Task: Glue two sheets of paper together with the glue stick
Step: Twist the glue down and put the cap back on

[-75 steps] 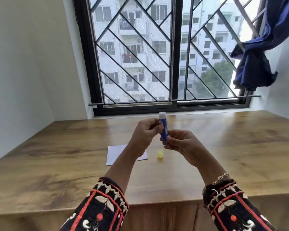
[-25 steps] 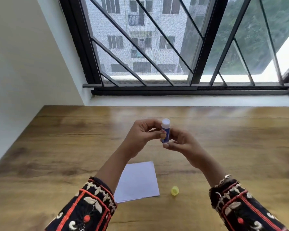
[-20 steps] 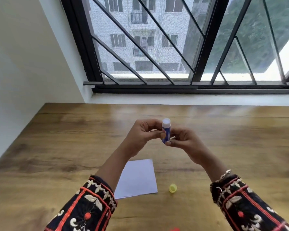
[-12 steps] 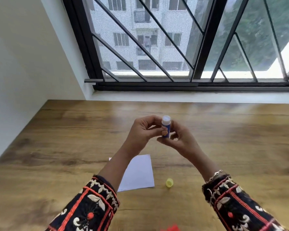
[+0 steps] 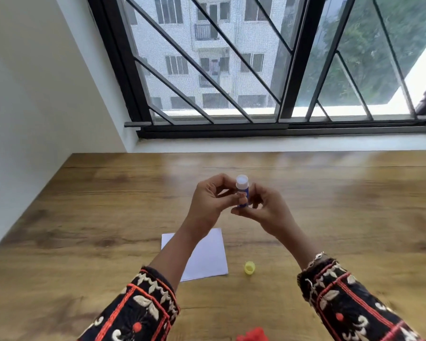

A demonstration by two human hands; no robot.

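Right, yellow cap (image 5: 249,267) is off beside the paper (image 5: 209,257); your left hand (image 5: 212,200) and right hand (image 5: 266,210) both pinch the glue stick (image 5: 242,190) upright. Spreading and pressing remain, I'd judge.

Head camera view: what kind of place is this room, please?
Probably a room in a city flat: a wide brown wooden desk runs under a black-framed window with diagonal bars, and a pale multi-storey apartment block stands outside.
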